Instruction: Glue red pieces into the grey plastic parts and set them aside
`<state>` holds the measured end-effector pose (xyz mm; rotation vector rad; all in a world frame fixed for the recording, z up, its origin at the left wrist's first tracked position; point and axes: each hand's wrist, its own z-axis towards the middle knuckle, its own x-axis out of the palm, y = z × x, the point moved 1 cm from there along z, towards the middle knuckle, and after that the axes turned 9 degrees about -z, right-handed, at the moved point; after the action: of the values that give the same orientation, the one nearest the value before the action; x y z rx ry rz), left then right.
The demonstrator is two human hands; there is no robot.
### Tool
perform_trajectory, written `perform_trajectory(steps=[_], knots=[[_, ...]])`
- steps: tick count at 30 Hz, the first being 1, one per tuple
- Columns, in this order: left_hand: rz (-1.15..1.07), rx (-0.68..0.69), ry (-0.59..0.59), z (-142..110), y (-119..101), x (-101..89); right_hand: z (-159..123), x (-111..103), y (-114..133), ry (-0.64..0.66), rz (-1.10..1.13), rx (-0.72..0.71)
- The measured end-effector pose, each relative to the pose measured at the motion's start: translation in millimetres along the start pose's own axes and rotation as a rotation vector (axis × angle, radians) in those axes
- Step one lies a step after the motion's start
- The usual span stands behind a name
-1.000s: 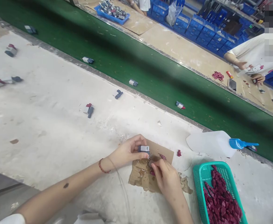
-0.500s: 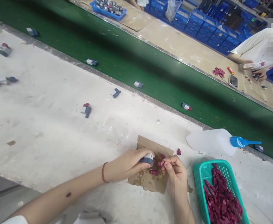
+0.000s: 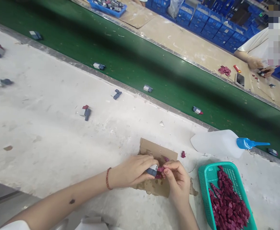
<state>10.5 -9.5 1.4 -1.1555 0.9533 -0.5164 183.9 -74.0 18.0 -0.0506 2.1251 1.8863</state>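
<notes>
My left hand (image 3: pixel 136 171) is closed around a small grey-and-white plastic part (image 3: pixel 151 170). Between the thumb and fingertips of my right hand (image 3: pixel 178 179) is a small dark-red plastic piece (image 3: pixel 160 169), its tip against the white end of the grey-and-white part; whether it sits inside cannot be seen. Both hands are over a wet-stained cardboard piece (image 3: pixel 157 148), where more dark-red bits lie partly hidden by my fingers. One loose dark-red piece (image 3: pixel 183 154) rests just right of the cardboard.
Right of my hands stand a green basket (image 3: pixel 203 191) of dark-red pieces and a white bottle (image 3: pixel 214 143) with a blue nozzle, lying on its side. Beyond runs a green conveyor belt (image 3: pixel 125 60) carrying several parts. Assembled pieces (image 3: pixel 85 112) lie on the left. A co-worker (image 3: pixel 257 48) sits across.
My right hand has picked up a dark-red piece from the cardboard and brought it leftward to the grey-and-white part. My left hand has turned that part toward it. Belt parts have shifted right.
</notes>
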Motion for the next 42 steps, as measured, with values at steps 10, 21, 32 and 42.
perform_trajectory(steps=[10,21,32,42], knots=[[-0.164,-0.05,-0.012,-2,-3,-4.0,-4,-3,-1,-0.013,0.01,0.065],[-0.368,-0.098,-0.06,-3,-2,-4.9,-3,-5,5,0.063,-0.062,-0.023],[-0.198,-0.101,0.025,-2,0,-4.5,0,-9,4,0.175,-0.151,-0.088],[-0.168,-0.083,0.065,1,-1,-2.8,1,-7,7,0.228,-0.228,-0.165]])
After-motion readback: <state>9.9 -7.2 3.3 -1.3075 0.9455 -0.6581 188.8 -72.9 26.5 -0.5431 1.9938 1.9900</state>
